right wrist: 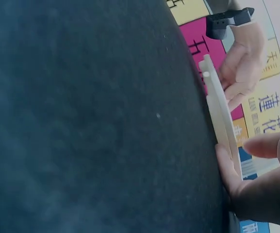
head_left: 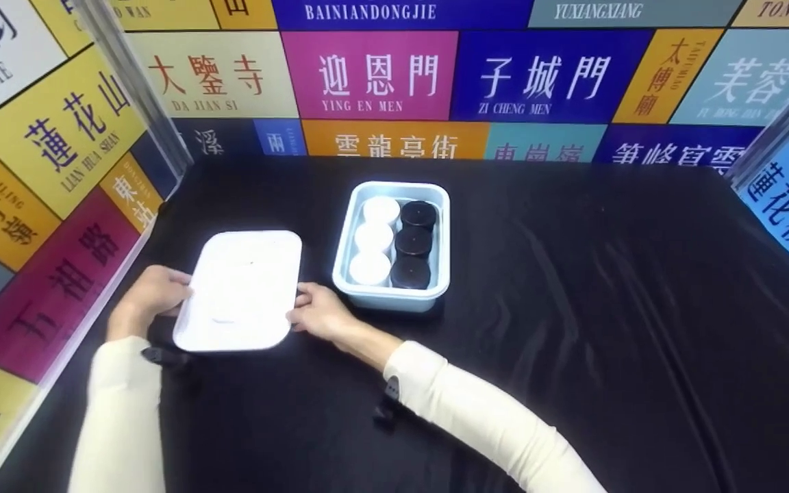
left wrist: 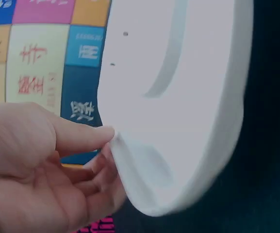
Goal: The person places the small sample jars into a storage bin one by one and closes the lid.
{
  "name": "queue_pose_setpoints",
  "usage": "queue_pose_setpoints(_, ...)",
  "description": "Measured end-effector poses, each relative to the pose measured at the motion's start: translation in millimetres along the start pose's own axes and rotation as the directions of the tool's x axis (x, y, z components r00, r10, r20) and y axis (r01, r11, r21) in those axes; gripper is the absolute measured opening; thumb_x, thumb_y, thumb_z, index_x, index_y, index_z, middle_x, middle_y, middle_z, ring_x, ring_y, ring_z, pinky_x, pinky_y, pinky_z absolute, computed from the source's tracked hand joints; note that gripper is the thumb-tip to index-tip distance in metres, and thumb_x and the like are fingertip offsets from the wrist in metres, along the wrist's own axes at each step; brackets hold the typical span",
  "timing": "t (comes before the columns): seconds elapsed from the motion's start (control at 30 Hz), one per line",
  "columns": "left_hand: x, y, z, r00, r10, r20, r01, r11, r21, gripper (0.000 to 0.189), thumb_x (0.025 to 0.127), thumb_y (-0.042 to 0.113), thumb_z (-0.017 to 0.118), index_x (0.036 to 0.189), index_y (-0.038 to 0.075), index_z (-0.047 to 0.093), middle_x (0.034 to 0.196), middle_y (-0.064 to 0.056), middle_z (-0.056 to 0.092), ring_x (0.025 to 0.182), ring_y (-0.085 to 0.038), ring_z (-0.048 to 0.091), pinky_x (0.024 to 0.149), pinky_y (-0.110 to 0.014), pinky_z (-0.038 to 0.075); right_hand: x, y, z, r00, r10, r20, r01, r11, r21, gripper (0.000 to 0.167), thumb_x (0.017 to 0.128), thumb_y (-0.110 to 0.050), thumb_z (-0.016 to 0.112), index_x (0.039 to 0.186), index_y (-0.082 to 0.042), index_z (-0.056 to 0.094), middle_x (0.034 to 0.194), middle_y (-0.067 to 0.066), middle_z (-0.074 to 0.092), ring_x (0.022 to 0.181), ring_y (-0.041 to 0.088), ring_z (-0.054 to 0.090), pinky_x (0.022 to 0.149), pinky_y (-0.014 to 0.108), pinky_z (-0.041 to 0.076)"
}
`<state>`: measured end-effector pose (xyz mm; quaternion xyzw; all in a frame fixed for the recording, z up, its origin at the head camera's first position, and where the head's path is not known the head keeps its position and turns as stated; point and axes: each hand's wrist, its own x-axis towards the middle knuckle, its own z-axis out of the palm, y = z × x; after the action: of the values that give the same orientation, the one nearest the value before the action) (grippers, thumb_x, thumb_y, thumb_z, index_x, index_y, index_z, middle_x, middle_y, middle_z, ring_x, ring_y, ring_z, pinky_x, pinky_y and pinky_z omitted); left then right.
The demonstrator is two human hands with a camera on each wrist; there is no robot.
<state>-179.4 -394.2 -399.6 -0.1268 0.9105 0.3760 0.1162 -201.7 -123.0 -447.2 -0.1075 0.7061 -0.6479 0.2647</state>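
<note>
A white rectangular lid (head_left: pixel 244 287) with rounded corners is held by both hands at the left of the black surface. My left hand (head_left: pixel 151 294) pinches its left edge. In the left wrist view the thumb (left wrist: pixel 89 137) lies on the lid's rim, with the other fingers partly hidden behind it. My right hand (head_left: pixel 322 315) grips the opposite edge; in the right wrist view its fingers (right wrist: pixel 227 167) are beneath the lid (right wrist: pixel 222 116) and its thumb (right wrist: pixel 263 145) is above. To the right stands an uncovered pale blue box (head_left: pixel 394 300).
Inside the box, three white round pieces (head_left: pixel 374 238) form the left column and three black round pieces (head_left: pixel 413 242) the right. Black cloth (head_left: pixel 572 308) with creases covers the table. Panels with printed characters (head_left: pixel 367 75) rise at the back and both sides.
</note>
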Motion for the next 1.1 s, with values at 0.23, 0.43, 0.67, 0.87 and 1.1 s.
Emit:
queue_pose_setpoints(0.23, -26.3, 6.5, -18.0, 0.999, 0.045, 0.028, -0.043, 0.997, -0.060, 0.051, 0.102, 0.008, 0.050, 0.144, -0.018, 0.037, 0.141, -0.040, 0.046, 0.108, -0.026, 0.066, 0.090, -0.039, 0.062, -20.7, -9.3, 0.9, 0.993, -0.091, -0.078, 0.077, 0.981, -0.176, 0.063, 0.084, 0.006, 0.066, 0.144, -0.001, 0.045, 0.119, 0.014, 0.063, 0.088, 0.016, 0.067, 0.075, 0.022, 0.061)
queue_pose_setpoints(0.43, -46.3, 25.2, -26.8, 0.992, 0.103, -0.069, -0.106, 0.993, -0.048, 0.049, 0.102, 0.010, 0.054, 0.144, -0.013, 0.042, 0.139, -0.039, 0.050, 0.097, -0.015, 0.070, 0.081, -0.029, 0.064, -41.6, -28.6, -5.4, 0.966, -0.246, -0.076, 0.214, 0.930, -0.298, 0.062, 0.088, 0.004, 0.065, 0.146, -0.001, 0.043, 0.123, 0.014, 0.059, 0.096, 0.017, 0.067, 0.076, 0.018, 0.058)
queue_pose_setpoints(0.67, -60.4, 48.6, -28.0, 0.959, 0.159, -0.236, -0.226, 0.930, -0.289, 0.050, 0.097, 0.008, 0.064, 0.142, -0.008, 0.046, 0.117, -0.005, 0.073, 0.078, 0.006, 0.069, 0.073, -0.021, 0.063, -60.2, -58.0, -31.4, 0.891, -0.452, -0.047, 0.399, 0.827, -0.397, 0.066, 0.089, 0.007, 0.062, 0.150, -0.003, 0.040, 0.124, 0.014, 0.056, 0.102, 0.020, 0.064, 0.079, 0.017, 0.057)
queue_pose_setpoints(0.87, -68.0, 78.6, -14.5, 0.932, 0.172, -0.319, -0.337, 0.736, -0.587, 0.056, 0.092, 0.013, 0.073, 0.137, -0.010, 0.050, 0.092, 0.017, 0.074, 0.083, -0.005, 0.074, 0.072, -0.024, 0.063, -76.0, -86.6, -67.4, 0.776, -0.630, 0.025, 0.555, 0.663, -0.502, 0.063, 0.090, 0.008, 0.062, 0.149, 0.000, 0.043, 0.117, 0.017, 0.058, 0.099, 0.025, 0.064, 0.074, 0.019, 0.058)
queue_pose_setpoints(1.1, -75.5, 114.8, -2.0, 0.923, 0.331, -0.195, -0.362, 0.584, -0.726, 0.071, 0.102, 0.049, 0.046, 0.142, -0.010, 0.047, 0.123, -0.009, 0.073, 0.110, -0.019, 0.070, 0.092, -0.031, 0.061, -81.6, -105.3, -108.2, 0.640, -0.768, -0.027, 0.620, 0.537, -0.572, 0.050, 0.089, 0.011, 0.063, 0.137, 0.000, 0.059, 0.110, 0.018, 0.061, 0.097, 0.024, 0.065, 0.073, 0.022, 0.060)
